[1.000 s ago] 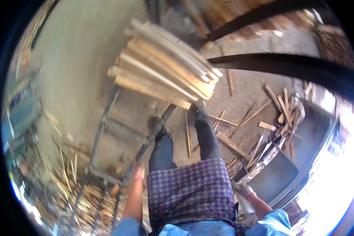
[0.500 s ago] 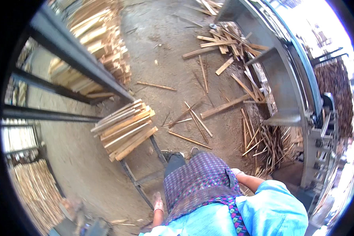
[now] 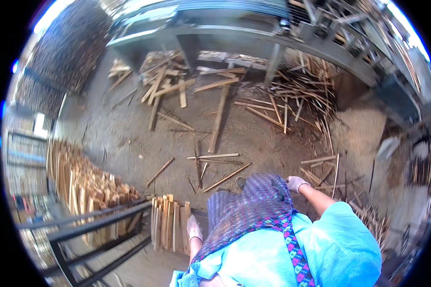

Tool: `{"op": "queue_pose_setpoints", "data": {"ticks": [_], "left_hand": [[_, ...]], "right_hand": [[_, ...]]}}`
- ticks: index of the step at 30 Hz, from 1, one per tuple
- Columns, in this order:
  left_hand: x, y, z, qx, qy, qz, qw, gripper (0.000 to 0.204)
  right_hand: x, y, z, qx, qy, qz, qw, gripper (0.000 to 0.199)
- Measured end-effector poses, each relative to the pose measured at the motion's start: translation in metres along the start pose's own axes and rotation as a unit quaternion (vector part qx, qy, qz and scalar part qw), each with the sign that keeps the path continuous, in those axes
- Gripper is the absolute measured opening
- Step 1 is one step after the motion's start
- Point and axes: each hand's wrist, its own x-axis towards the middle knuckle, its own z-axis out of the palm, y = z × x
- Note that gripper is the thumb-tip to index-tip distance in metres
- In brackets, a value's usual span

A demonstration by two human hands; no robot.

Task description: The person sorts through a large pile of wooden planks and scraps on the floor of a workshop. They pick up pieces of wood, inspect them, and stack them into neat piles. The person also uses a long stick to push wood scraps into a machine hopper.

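Observation:
My left hand [image 3: 194, 228], in a pale glove, hangs beside a small stack of sawn wood slats [image 3: 170, 221] on a dark metal frame. Its fingers look loosely stretched, with nothing visible in them. Whether it touches the nearest slat, I cannot tell. On the other side, my right hand [image 3: 298, 184], gloved too, is held out by the edge of my patterned apron [image 3: 254, 210]. Its fingers seem loosely apart, and no object shows in it.
Loose wood strips [image 3: 227, 177] litter the dirt floor ahead. A long machine frame [image 3: 215, 36] spans the far side, with a heap of thin offcuts [image 3: 304, 91] beneath. Black metal rails [image 3: 100, 215] and a larger wood stack [image 3: 88, 186] stand at left.
My view has turned to the right. The machine frame has gone from the right side to straight ahead, and the small slat stack now lies close beside my left hand.

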Motion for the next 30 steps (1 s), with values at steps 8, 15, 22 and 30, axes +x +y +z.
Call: {"op": "queue_pose_setpoints", "data": {"ticks": [8,15,22,30], "left_hand": [[0.069,0.127,0.018,0.257,-0.129,0.189,0.939,0.027],[0.024,0.142,0.054,0.318,-0.200,0.153,0.914,0.038],[0.031,0.117,0.045,0.523,-0.286,0.179,0.783,0.028],[0.081,0.114,-0.020,0.631,-0.229,0.453,0.587,0.016]], "right_hand": [[-0.050,-0.045,0.066,0.265,0.070,0.069,0.959,0.054],[-0.102,-0.047,0.144,0.297,0.040,0.100,0.949,0.044],[-0.095,-0.021,0.198,0.289,0.052,0.136,0.946,0.043],[-0.070,-0.052,0.140,0.381,0.076,0.130,0.912,0.043]]}}
